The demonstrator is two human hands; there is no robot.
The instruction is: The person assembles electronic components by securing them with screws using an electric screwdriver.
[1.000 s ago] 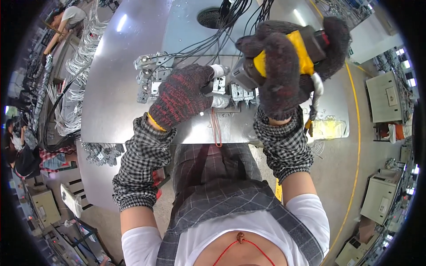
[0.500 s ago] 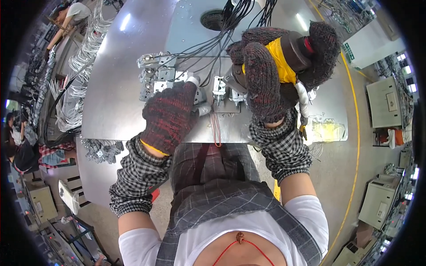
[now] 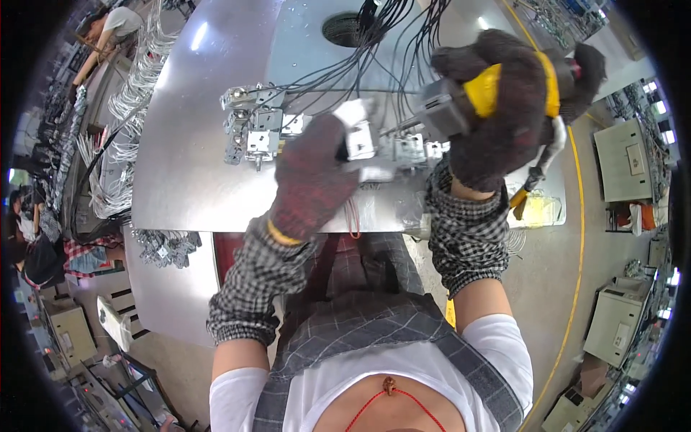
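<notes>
My left hand [image 3: 313, 173], in a dark red-black knitted glove with white-wrapped fingertips, is pinched around a small silver metal block [image 3: 362, 141] on the steel table; motion blurs it. My right hand [image 3: 507, 115], in a dark knitted glove, is wrapped round a power driver [image 3: 440, 108] with yellow tape on its body. The driver's grey head points left, its thin bit reaching toward the held block. Similar metal blocks [image 3: 409, 147] sit just right of it. More blocks [image 3: 262, 142] stand clustered left of my left hand, with black cables running from the parts.
A bundle of black cables [image 3: 371, 54] crosses the far side beside a round hole [image 3: 342, 30] in the table. White cables [image 3: 133, 129] hang at the left. A red loop [image 3: 352, 219] lies at the near edge. Another person [image 3: 115, 29] works at the far left.
My left hand has moved right, from the left cluster to a block nearer the middle. The driver in my right hand has shifted right and turned, its head lifted off the blocks.
</notes>
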